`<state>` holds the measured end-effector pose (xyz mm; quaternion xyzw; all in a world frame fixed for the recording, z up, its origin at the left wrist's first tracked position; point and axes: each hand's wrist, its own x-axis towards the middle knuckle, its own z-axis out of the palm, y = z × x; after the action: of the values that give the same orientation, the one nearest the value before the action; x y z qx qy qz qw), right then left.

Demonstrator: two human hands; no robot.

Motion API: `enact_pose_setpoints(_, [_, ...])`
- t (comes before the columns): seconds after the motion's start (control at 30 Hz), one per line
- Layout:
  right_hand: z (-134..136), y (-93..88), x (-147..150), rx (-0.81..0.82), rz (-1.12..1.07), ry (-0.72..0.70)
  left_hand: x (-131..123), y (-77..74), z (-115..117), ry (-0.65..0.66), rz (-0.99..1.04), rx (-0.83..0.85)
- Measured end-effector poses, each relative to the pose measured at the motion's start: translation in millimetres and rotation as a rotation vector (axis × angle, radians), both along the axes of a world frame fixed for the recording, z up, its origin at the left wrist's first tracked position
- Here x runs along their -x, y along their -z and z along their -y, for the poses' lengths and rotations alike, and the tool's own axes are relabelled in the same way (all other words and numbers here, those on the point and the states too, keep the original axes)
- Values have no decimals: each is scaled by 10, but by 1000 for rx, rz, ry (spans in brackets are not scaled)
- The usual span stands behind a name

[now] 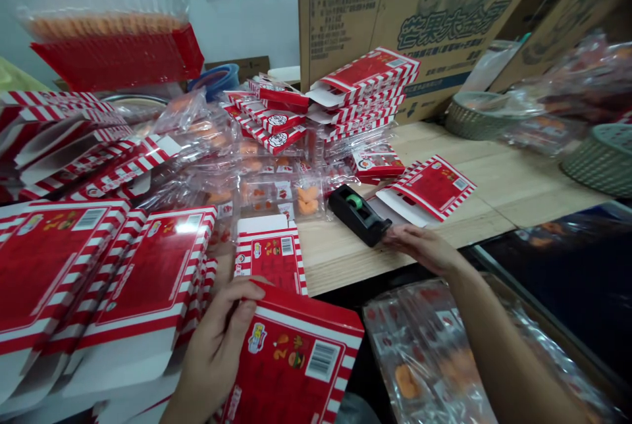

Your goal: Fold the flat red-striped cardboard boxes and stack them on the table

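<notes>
We hold a red striped carton (296,361) in our left hand (217,345)
Thumb and fingers clamp its edge, just off the wooden table (498,177); our right hand (424,249) lies open and empty, fingers together, just beside a black tape dispenser (358,214), with flat stacked cartons (74,279) and clear bags of orange pieces (306,200) near

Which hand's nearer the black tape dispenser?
Right. The right hand is at the tape dispenser's front end; the left hand is farther off, down-left, holding a red carton.
</notes>
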<state>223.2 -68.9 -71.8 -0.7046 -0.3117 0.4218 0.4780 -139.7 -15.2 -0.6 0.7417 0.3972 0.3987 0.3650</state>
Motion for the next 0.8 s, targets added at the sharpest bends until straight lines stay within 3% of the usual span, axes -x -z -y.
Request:
enact_pose_setpoints(0.17, [12,282,55,48,129,85,-75,-28,14,82,-28,-16])
enact_pose_setpoints(0.3, [44,197,112,93,221,85,-99,-77,37,125,-37,-59])
enact_pose_setpoints(0.4, [158,-163,305,45,275,7,-127,-94,60,163,-38,-29])
enact_pose_setpoints(0.5, [294,-732,636,-39,301,-197,-191,-107,67,230,-44,28])
enact_pose_setpoints(0.57, [342,-1113,867,-127,342,-590,-242,-121,67,274,-47,52])
enact_pose_setpoints(0.63, [331,-1393,1048,-209,417,-870,-280,-138,73,315,-55,68])
enact_pose_setpoints(0.7, [267,-1523,1158,-257,497,-1001,-294,-156,87,355,-54,77])
enact_pose_setpoints(0.8, [142,-1490,1226,-248,528,-1036,-280,-179,116,397,-33,88])
